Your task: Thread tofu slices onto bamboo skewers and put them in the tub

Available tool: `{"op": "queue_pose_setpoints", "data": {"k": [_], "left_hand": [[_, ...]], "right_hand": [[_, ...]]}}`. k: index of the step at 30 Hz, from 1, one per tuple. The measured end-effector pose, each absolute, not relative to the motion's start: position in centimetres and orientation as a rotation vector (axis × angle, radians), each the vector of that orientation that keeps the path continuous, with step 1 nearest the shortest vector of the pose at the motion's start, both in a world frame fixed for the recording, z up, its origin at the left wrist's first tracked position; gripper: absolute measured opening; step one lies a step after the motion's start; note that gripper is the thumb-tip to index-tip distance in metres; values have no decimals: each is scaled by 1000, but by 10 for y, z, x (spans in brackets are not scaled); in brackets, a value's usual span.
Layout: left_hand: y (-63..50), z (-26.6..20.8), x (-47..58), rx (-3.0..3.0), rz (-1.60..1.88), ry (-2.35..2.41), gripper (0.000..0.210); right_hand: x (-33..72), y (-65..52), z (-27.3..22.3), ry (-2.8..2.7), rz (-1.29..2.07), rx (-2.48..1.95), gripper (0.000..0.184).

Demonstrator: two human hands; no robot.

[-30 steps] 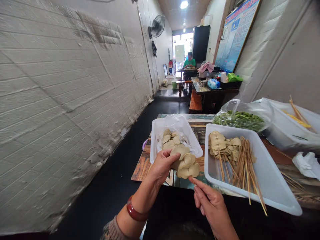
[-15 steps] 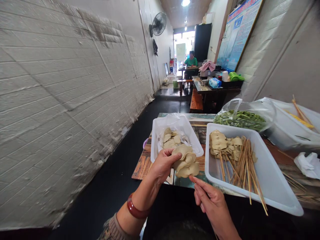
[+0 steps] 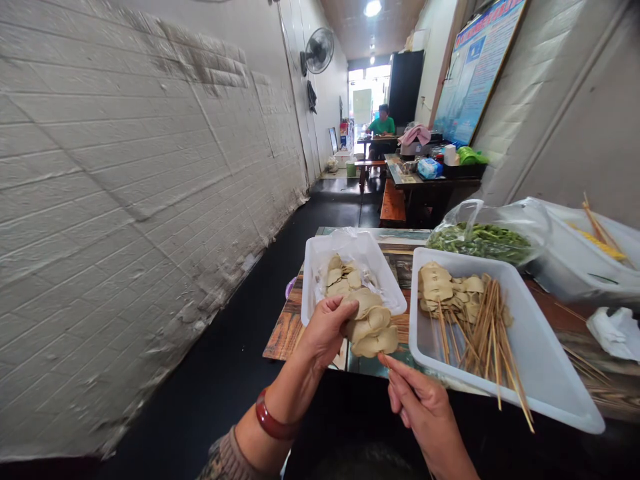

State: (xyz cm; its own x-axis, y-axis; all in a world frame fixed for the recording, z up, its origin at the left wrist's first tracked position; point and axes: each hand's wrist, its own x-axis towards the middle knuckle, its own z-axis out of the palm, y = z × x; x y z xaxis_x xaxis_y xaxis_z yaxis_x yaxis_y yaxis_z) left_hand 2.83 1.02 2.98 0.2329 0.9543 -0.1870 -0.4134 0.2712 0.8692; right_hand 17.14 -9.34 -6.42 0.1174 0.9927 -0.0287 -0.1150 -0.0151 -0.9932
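My left hand (image 3: 325, 330) pinches the top of a stack of beige tofu-skin slices (image 3: 373, 328) threaded on a bamboo skewer. My right hand (image 3: 425, 407) grips the skewer's lower end (image 3: 384, 361) just below the slices. Behind them stands a small white tray (image 3: 313, 257) with loose slices (image 3: 343, 280). To the right, a larger white tray (image 3: 545, 360) holds several finished skewers (image 3: 473, 313).
A bag of green vegetables (image 3: 480, 239) and a white tub (image 3: 585, 267) with sticks stand at the right. Crumpled tissue (image 3: 615, 331) lies at the far right. A brick wall runs along the left. A person in green (image 3: 383, 125) sits at a far table.
My left hand's fingers have pressed the slices slightly down the skewer. The view shifted a little; the hands stay in place.
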Motion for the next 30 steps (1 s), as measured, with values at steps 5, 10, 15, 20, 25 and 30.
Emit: {"op": "queue_pose_setpoints", "data": {"k": [5, 10, 15, 20, 25, 30], "left_hand": [[9, 28, 29, 772, 1077, 828, 36], [9, 26, 31, 757, 1043, 805, 34], [9, 26, 31, 769, 1029, 802, 33], [8, 26, 32, 823, 1032, 818, 32], [6, 25, 31, 891, 1073, 844, 29], [6, 26, 30, 913, 1085, 801, 25]], "right_hand": [[171, -93, -65, -1026, 1184, -1202, 48], [171, -93, -66, -1032, 1185, -1200, 47], [171, -93, -65, -1029, 1186, -1198, 47], [170, -93, -61, -1003, 1203, -1197, 50], [169, -94, -59, -983, 1231, -1186, 53], [170, -95, -59, -986, 1238, -1199, 54]]}}
